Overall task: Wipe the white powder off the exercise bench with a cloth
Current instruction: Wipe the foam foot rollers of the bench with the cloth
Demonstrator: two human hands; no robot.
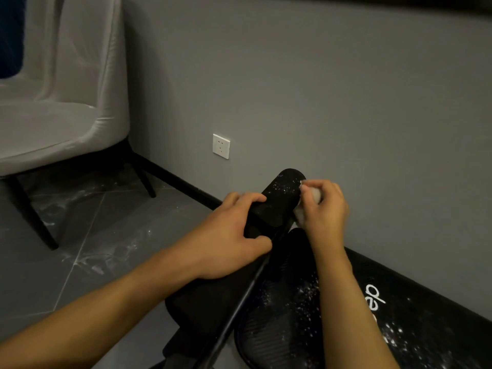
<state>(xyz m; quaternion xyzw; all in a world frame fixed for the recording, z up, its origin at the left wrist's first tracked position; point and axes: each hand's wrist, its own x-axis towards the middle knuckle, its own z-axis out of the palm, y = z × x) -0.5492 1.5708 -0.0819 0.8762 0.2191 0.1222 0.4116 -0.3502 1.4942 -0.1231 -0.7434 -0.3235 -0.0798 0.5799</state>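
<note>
The head view looks down along both bare forearms toward a black exercise bench (415, 323) that runs along a grey wall (319, 89) on the right. The left hand (229, 235) is curled around a black foam roller pad (279, 201) at the far end of the bench, fingers over its top and thumb beneath its near end, gripping it. The right hand (323, 206) is closed around a bunched white cloth (308, 203), holding it against the right side of that same pad; only small parts of the cloth show between the fingers and below the palm. White powder (286, 186) speckles the far upper part of the pad, just left of the cloth. More white specks lie on the ribbed black part near the right forearm and on the bench's long pad at the near right, beside white lettering (374, 296) that is only partly readable. A black metal bar (245, 296) runs diagonally between the bench parts. On the wall, left of the pad, sits a white socket (221, 146). At the far left stands a grey chair (61, 102) with dark legs on a dark tiled floor (80, 249), which carries pale smears.
</note>
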